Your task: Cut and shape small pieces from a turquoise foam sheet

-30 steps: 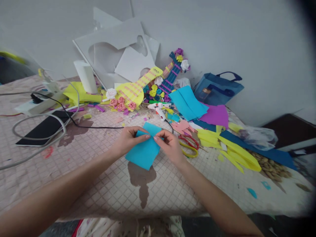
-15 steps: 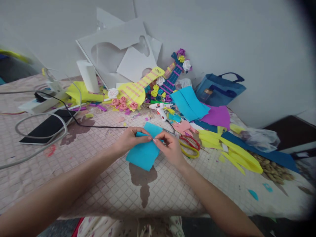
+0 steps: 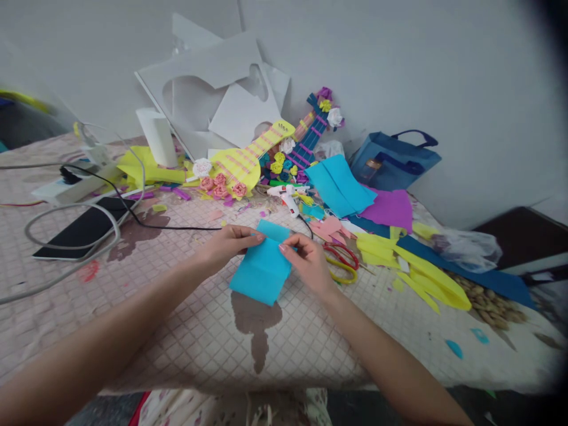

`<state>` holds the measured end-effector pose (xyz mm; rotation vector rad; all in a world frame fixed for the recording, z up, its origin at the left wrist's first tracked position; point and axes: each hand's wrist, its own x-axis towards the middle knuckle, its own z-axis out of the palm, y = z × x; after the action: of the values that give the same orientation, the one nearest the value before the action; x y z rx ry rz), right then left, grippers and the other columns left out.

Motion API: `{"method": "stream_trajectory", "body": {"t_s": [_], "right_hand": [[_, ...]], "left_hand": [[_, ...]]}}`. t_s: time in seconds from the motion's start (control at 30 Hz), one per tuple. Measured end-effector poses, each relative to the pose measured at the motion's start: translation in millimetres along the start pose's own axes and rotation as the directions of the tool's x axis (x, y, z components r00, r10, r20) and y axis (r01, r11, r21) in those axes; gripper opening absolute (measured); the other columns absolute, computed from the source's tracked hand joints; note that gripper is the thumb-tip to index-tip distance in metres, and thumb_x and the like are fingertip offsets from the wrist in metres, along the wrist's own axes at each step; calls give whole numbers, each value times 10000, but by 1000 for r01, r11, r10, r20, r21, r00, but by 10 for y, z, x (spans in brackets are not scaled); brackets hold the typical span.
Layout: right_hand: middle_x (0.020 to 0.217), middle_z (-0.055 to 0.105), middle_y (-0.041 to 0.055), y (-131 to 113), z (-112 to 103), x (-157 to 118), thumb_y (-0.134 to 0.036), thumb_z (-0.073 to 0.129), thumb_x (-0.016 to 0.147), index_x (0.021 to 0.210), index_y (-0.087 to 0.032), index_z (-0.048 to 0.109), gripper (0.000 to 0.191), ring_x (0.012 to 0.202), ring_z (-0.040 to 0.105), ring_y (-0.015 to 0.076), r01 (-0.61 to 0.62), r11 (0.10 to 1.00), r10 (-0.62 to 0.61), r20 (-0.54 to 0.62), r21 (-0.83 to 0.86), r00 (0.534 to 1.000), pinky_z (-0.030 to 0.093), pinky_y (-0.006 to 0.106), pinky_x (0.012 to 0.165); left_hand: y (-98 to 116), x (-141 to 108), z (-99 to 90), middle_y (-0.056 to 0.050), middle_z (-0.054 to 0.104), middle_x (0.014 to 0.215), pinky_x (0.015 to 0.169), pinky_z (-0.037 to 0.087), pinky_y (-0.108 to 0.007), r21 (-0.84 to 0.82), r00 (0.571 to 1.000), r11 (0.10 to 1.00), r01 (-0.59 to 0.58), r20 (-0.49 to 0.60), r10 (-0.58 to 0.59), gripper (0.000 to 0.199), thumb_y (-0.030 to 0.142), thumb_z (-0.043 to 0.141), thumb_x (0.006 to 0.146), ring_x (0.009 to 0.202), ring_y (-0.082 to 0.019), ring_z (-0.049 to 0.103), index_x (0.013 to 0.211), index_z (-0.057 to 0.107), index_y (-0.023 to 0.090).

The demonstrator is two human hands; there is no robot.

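Observation:
A piece of blue crepe paper [image 3: 261, 269] with a crease across its upper part is held above the table in front of me. My left hand [image 3: 233, 241] pinches its upper left edge between thumb and fingers. On the opposite edge, my right hand [image 3: 306, 257] pinches the paper the same way. Scissors with red and yellow handles [image 3: 341, 263] lie just right of my right hand. Behind the paper a white glue gun [image 3: 289, 201] rests on the table.
A yellow paper guitar [image 3: 237, 165] with pink flowers leans at the back. Blue sheets [image 3: 339, 186], yellow strips [image 3: 426, 284] and peanuts [image 3: 492, 305] lie to the right. At left are a black tablet-like slab [image 3: 89, 231], a power strip [image 3: 66, 186] and looping cables.
My hands have moved apart, from fingertips meeting at the paper's middle to its two side edges. More of the blue paper's face shows between them.

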<state>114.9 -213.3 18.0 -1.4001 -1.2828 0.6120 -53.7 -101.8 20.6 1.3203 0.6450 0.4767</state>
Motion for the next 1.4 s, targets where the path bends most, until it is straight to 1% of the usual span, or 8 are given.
{"method": "stream_trajectory", "body": {"t_s": [0.3, 0.4, 0.53, 0.8, 0.93, 1.07, 1.17, 1.4], "right_hand": [[633, 522, -21, 57, -20, 27, -389, 627, 791, 709, -197, 589, 212, 590, 431, 117, -39, 998, 40, -9, 47, 999, 341, 251, 549], [639, 514, -20, 79, -24, 36, -391, 629, 788, 713, -200, 588, 210, 593, 426, 118, -50, 996, 51, -4, 68, 999, 337, 250, 546], [638, 513, -19, 99, -18, 47, -420, 641, 771, 704, -199, 594, 236, 593, 427, 120, -77, 994, 78, -4, 80, 997, 343, 249, 542], [596, 440, -43, 176, 1, 64, -480, 680, 738, 697, -194, 571, 309, 565, 404, 109, -221, 937, 216, 49, 271, 975, 355, 246, 543], [564, 414, -57, 186, -11, 79, -473, 696, 726, 625, -193, 504, 354, 538, 393, 97, -199, 937, 212, -14, 287, 977, 351, 237, 525], [711, 575, -21, 161, -2, 74, -460, 714, 708, 876, -218, 564, 331, 664, 541, 139, -242, 901, 242, 45, 360, 969, 461, 266, 615], [789, 640, -4, 156, 19, 62, -407, 752, 676, 1095, -248, 501, 513, 732, 607, 172, -297, 876, 269, 126, 381, 955, 508, 321, 688], [709, 601, -28, 193, 5, 74, -390, 737, 702, 1202, -236, 441, 601, 651, 579, 159, -246, 902, 253, 26, 355, 967, 494, 318, 652]], "left_hand": [[46, 30, 37, -63, 669, 688, 640, 479, -289, -178, 992, 982, 58, -101, -77, 389, 499, 718, 672, 669, -175, 622, 767, 685, 124], [54, 9, 32, -66, 664, 694, 628, 471, -282, -82, 998, 995, 55, -38, -58, 447, 565, 665, 711, 681, -180, 626, 800, 672, 127], [34, -13, 38, -14, 610, 597, 538, 421, -238, 52, 999, 998, 36, 22, -37, 371, 491, 746, 654, 543, -118, 546, 672, 635, 137], [11, 8, 14, -33, 638, 601, 519, 447, -264, 87, 995, 996, 0, -96, 8, 383, 513, 739, 637, 568, -157, 585, 711, 658, 146], [48, -12, 20, -23, 629, 593, 514, 429, -246, 83, 999, 995, 51, -22, -50, 352, 488, 742, 647, 546, -138, 566, 693, 655, 150], [63, -12, 24, -24, 632, 596, 490, 408, -230, 100, 995, 989, 104, -13, -104, 347, 475, 760, 626, 521, -123, 544, 678, 657, 148], [38, 9, 5, -11, 614, 563, 485, 406, -230, 90, 993, 992, 85, -84, -77, 357, 483, 767, 612, 511, -122, 542, 644, 639, 151], [0, 31, -12, -51, 704, 772, 601, 468, -263, 25, 991, 997, 80, -113, -76, 423, 476, 782, 596, 666, -162, 630, 840, 673, 148]]}}
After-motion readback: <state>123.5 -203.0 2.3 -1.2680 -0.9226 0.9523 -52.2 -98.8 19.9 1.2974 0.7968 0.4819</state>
